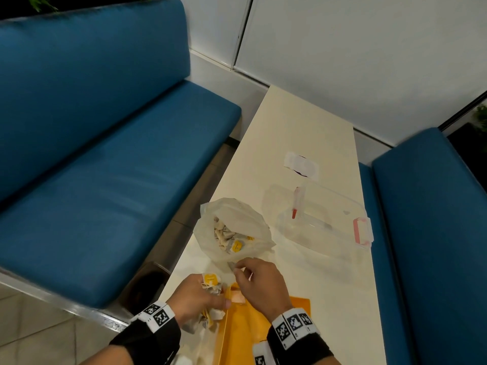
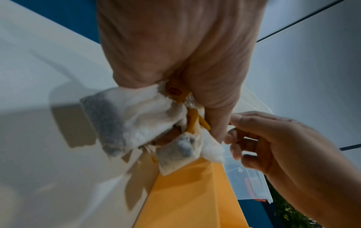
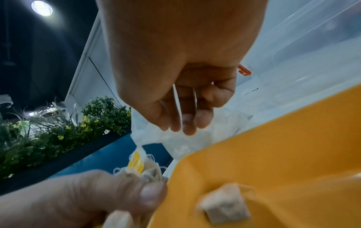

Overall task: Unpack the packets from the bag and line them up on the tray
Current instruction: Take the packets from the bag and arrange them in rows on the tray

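Orange plastic, our tray [image 1: 263,327] lies nearest us, its long axis running away from us, with one packet [image 3: 224,205] lying in it. Our left hand [image 1: 195,299] clutches a bunch of packets [image 2: 136,120] at its left edge. Our right hand [image 1: 261,283] pinches a thin white string [image 3: 176,101]. Beyond, the bag [image 1: 234,230] gapes toward us, more packets inside; farther right sits a clear container [image 1: 324,219].

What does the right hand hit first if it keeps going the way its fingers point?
Most likely the plastic bag: the right hand has its fingertips aimed at the bag's near edge, almost touching it in the head view. Depth is unclear, so contact may already exist.
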A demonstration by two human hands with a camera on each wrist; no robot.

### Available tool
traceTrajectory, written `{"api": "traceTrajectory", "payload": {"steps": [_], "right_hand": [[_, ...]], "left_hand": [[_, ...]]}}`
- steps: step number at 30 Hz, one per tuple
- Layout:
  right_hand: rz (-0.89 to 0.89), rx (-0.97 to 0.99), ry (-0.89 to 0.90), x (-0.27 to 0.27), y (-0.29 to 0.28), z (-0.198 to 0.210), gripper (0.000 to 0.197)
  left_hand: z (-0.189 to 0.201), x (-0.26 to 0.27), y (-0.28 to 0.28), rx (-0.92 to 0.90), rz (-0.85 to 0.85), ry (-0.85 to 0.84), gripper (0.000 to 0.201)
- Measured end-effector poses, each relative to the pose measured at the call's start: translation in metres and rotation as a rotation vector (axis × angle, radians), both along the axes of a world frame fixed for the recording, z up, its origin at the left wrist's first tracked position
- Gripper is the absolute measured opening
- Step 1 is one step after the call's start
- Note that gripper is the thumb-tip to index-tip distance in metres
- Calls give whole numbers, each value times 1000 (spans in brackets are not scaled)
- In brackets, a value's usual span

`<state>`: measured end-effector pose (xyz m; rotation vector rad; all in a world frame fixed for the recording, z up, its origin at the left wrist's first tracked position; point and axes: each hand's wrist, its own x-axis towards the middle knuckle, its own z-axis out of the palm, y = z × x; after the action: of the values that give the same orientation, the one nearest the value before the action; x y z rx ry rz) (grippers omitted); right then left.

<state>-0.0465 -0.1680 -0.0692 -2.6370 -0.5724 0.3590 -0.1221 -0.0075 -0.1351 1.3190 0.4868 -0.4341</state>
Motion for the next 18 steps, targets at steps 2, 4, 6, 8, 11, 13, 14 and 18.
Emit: {"api": "traceTrajectory", "payload": {"steps": [2,4,6,8,11,13,14,18], "right_hand": [[-15,-10,11,10,4,-1,30],[-42,-28,18,20,6,-3,33],[-60,-27,28,29,6,-5,34],[-67,-70,42,35,4,-7,29],[-68,-212,144,45,0,-13,24],[-73,-265,201,51,-1,-16,22],[-76,-276,240,54,1,-16,19],[-5,-357,301,67,19,-8,16]], "left_hand": [[0,0,0,6,15,4,32],[0,0,-1,13,28,12,30],[0,0,-1,13,39,23,29],[-1,0,-1,15,31,19,30],[-2,-1,0,13,25,21,34],[-3,-1,0,8,23,22,37],[-3,-1,-1,6,25,21,37],[-4,-1,-3,12,58,35,37]]}}
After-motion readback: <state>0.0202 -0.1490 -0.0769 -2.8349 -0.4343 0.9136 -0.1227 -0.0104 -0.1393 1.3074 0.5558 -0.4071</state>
